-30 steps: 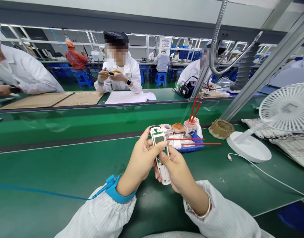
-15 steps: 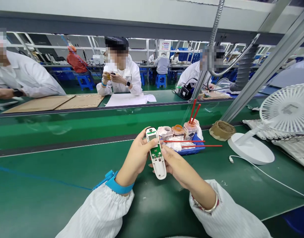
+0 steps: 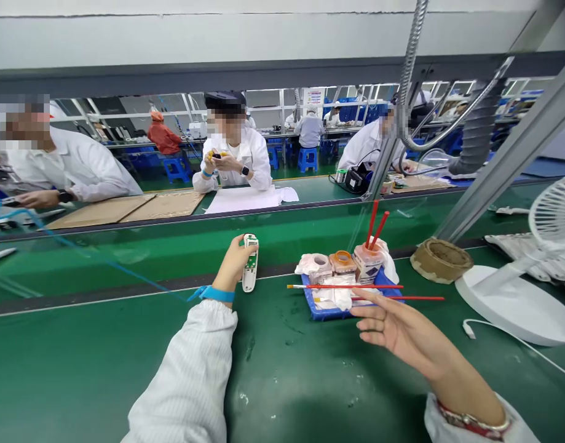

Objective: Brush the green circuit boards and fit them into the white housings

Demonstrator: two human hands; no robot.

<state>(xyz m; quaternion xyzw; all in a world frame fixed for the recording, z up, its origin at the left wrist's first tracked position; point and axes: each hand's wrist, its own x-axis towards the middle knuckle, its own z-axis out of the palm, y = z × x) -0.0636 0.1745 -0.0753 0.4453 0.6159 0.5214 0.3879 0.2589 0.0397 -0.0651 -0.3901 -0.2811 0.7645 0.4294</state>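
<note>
My left hand (image 3: 236, 261) grips a long white plastic device housing (image 3: 249, 282) that has a green circuit board (image 3: 251, 263) inside, above the far edge of the green bench. My right hand (image 3: 393, 329) has its fingers stretched out at the front of a blue tray (image 3: 326, 313). Its fingertips are beside two thin red-handled brushes (image 3: 379, 286) lying across that tray; whether they touch is unclear. White crumpled tissue (image 3: 340, 292) lies under the brushes. Behind it stand small jars, one with an orange rim (image 3: 343, 259) and one holding upright red sticks (image 3: 369, 261).
Right of the tray sit a roll of brown tape (image 3: 441, 261) and a white fan (image 3: 508, 289) with a white cable (image 3: 494, 326). A slanted metal post (image 3: 503, 147) rises behind them. Across a green channel (image 3: 148, 255), several people in white coats work at another bench.
My left hand has carried the white housing to the left and away from me. My right hand has let go of it and moved right, to the blue tray.
</note>
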